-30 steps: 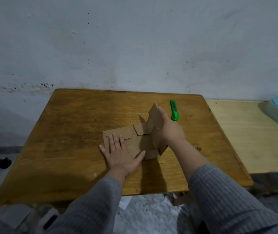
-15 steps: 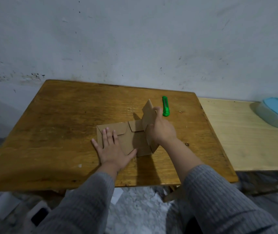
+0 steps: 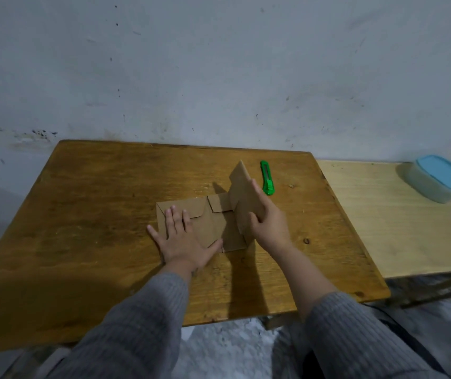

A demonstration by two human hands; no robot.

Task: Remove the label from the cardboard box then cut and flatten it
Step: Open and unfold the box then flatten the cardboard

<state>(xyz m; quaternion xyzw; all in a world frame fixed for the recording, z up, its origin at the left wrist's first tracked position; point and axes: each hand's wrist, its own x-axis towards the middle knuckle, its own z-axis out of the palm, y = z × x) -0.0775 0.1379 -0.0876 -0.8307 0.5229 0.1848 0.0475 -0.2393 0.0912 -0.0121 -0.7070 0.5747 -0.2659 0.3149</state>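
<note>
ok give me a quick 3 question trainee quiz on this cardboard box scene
1. True or false: the left hand lies flat on the cardboard box.
2. What does the right hand grip? A) the green utility knife B) the box's raised panel C) the blue-lidded container
3. Fill in: the utility knife lies on the ____ wooden table.

Key: 1 true; 2 B; 3 dark

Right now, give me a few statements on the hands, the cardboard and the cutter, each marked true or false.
1. The left hand presses flat on the cardboard box. True.
2. The right hand holds the green cutter. False: it grips a raised cardboard panel; the cutter lies on the brown table.
3. The whole box lies flat. False: one panel stands up.
4. A blue-lidded container sits on the paler table. True.
</note>
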